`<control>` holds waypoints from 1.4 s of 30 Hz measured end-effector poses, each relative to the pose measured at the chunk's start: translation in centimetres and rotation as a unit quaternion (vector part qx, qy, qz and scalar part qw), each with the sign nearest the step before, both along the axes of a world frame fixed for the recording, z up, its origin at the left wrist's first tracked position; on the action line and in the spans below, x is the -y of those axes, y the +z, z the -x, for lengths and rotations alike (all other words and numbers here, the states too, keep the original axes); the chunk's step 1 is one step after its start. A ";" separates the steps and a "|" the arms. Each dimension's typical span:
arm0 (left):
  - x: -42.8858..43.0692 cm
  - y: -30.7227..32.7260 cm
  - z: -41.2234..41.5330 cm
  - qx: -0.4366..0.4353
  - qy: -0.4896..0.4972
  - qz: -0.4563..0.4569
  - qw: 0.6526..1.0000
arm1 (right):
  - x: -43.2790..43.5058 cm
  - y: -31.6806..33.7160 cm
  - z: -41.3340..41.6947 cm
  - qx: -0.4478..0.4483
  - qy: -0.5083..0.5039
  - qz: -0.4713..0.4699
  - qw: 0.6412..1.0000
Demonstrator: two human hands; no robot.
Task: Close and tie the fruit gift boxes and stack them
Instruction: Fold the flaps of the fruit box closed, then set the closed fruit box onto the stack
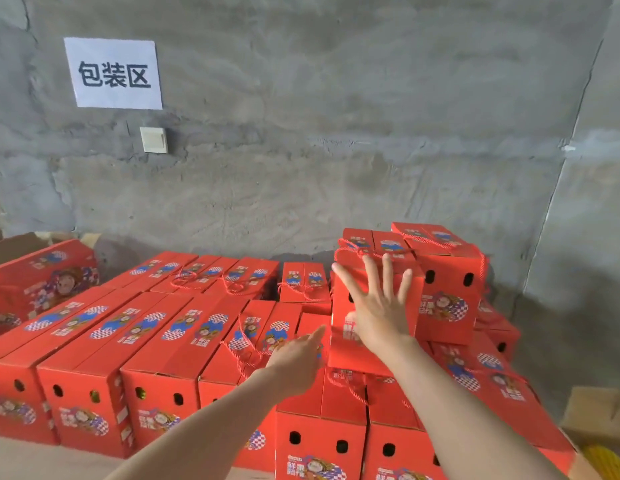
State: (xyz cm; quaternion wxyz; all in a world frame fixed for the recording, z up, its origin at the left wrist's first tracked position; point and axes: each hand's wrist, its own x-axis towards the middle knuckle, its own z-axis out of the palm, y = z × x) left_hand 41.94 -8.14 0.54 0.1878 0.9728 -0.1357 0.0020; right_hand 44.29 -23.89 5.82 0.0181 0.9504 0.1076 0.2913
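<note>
"Red cartons everywhere, I gather. What surrounds the gift box (415, 299) being handled?"

"It sits on the second tier, on top of the floor-row boxes (156, 341), touching a neighbouring upper box (447, 306) on its right. A grey concrete wall (336, 133) stands just behind, bearing a white paper sign (113, 73) and a switch plate (153, 139)."

"And the hands?"

"Apart. The right hand (378, 306) lies flat on the end face, fingers straight and spread. The left hand (298, 362) reaches with straight fingers toward the lower left corner; whether it touches, I cannot tell. Neither grips anything."

"Contents?"

"Flaps are down, and the round holes (430, 277) in the end faces show only dark. A red cord handle (350, 251) lies across the lid. A brown carton (592, 410) stands at far right, something yellow (603, 462) beside it."
</note>
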 end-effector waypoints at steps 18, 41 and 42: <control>-1.6 -3.0 -7.2 -0.037 0.001 -0.311 0.950 | 1.5 -1.1 -14.7 0.013 -0.024 -0.050 0.998; -5.1 -2.0 -1.0 0.079 0.010 -0.029 0.996 | -5.9 -6.8 1.0 -0.207 0.070 -0.158 0.963; -5.8 -1.7 0.8 0.105 0.003 0.023 0.994 | -7.1 -6.4 2.8 -0.207 0.097 -0.170 0.959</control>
